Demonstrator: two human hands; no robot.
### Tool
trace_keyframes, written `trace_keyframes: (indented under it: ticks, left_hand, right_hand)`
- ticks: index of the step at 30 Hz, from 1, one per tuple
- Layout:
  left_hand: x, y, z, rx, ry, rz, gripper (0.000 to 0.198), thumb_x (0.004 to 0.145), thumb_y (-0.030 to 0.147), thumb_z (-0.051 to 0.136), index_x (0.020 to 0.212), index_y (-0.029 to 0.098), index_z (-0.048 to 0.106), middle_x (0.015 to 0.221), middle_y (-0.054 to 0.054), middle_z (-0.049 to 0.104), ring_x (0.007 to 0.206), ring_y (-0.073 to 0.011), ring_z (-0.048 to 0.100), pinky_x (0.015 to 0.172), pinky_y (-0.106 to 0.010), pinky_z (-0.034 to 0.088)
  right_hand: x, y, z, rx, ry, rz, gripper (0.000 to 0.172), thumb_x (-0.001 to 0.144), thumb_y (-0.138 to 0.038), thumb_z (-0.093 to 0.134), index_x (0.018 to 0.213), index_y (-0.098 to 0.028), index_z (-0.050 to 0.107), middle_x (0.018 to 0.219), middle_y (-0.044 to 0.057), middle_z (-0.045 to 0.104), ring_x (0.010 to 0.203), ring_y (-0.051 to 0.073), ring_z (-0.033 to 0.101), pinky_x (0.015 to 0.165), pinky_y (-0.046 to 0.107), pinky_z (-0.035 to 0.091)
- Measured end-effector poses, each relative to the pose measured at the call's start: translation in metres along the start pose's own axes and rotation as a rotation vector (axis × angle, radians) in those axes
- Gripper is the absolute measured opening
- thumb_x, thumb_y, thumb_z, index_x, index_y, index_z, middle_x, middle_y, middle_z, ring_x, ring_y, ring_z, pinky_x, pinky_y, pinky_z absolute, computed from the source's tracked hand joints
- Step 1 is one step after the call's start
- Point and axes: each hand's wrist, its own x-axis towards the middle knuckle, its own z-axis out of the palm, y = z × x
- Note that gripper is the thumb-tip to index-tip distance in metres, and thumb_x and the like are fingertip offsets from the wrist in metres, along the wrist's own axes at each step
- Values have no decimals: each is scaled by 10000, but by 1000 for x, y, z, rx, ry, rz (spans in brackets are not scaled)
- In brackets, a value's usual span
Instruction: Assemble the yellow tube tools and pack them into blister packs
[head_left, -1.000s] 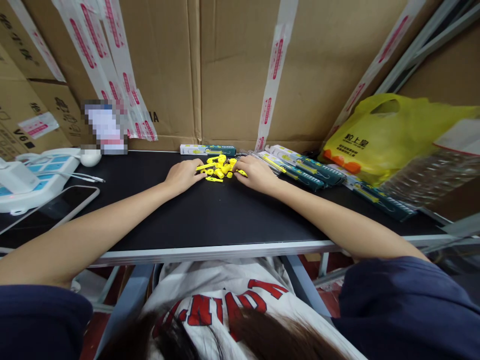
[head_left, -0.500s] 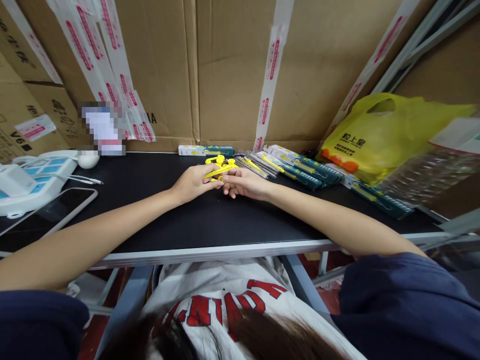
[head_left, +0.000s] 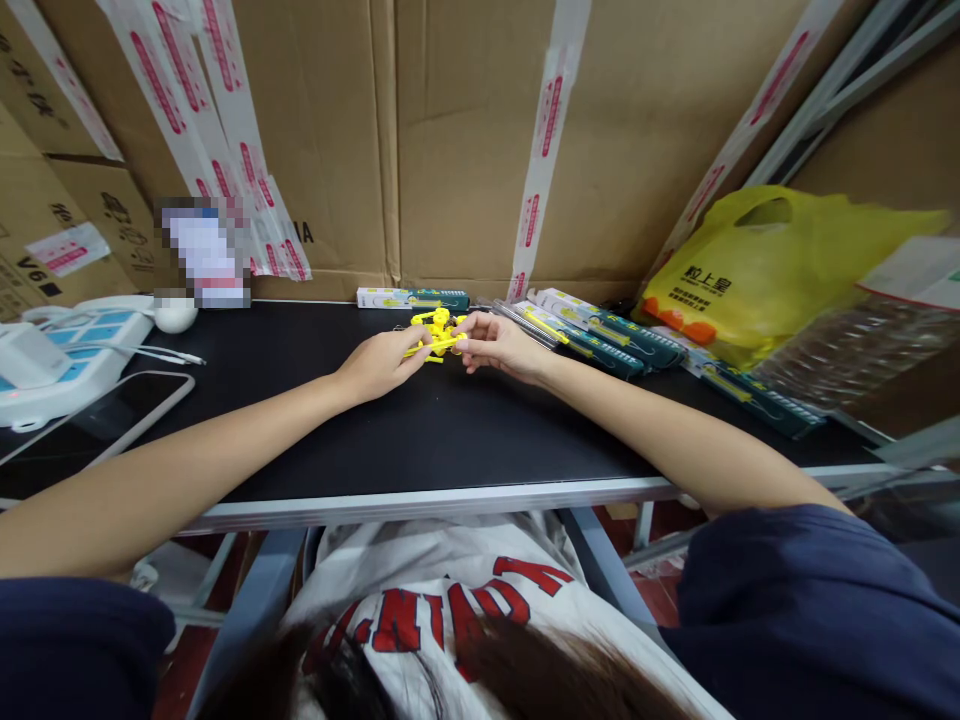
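Note:
My left hand [head_left: 385,362] pinches the left end of a thin yellow plastic piece [head_left: 442,344] over the black tabletop. At its other end my right hand [head_left: 501,345] closes thumb and fingers on the same piece. Just behind it lie several yellow plastic parts [head_left: 438,319] in a small heap, partly hidden by my fingers. Thin metal rods [head_left: 517,322] lie to the right, half covered by my right hand. Beside the rods are printed green and white boxes [head_left: 600,335] picturing a yellow tool.
Another slim box [head_left: 412,299] lies along the cardboard at the back. On the left are a power strip [head_left: 82,345], a white cable [head_left: 169,355] and a phone [head_left: 97,425]. A yellow plastic bag [head_left: 750,270] and a clear plastic container [head_left: 847,340] stand at the right.
My right hand has turned and risen slightly, from under the yellow piece to its right end. The yellow piece now lies flatter and a little lower between my hands.

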Motion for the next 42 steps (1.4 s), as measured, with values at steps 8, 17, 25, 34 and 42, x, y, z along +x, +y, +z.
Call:
trace_keyframes:
  ticks: [8,17,25,34,42]
  left_hand:
    - [-2,-1,1,-4,-39,75,287,966,381,407,1005,196,622,912,-59,713,799,-203,658,693,-286,417]
    - [1,0,2,-111,-6,23,292,952,394,416,969,177,611,843,-56,693,737,-188,645,678,-278,427]
    - [-1,0,4,-6,11,87,296,957,379,422,1027,180,630,967,-73,728,813,-201,673,700,-275,435]
    - [-3,8,2,42,53,79,289,970,359,423,1041,169,628,991,-79,739,835,-205,682,713,-280,443]
    - [-4,14,-1,141,63,70,290,979,353,421,1047,172,637,994,-70,746,811,-188,686,652,-259,423]
  right_hand:
    - [-3,-1,4,-151,-39,-38,452,643,-470,854,857,-151,614,673,-22,677,491,62,572,467,194,514]
    - [0,-5,0,-206,-36,-99,475,672,-516,825,882,-162,588,661,-38,659,462,56,536,413,179,469]
    - [-4,-13,1,-238,21,40,433,857,-547,659,710,-166,516,539,-45,579,349,33,445,300,145,350]
    - [-8,-20,12,-257,89,103,392,950,-448,573,696,-163,483,503,-51,557,314,23,410,278,124,295]
    - [-12,-22,19,-324,120,152,382,995,-452,480,739,-169,478,460,-53,545,289,29,385,268,123,270]
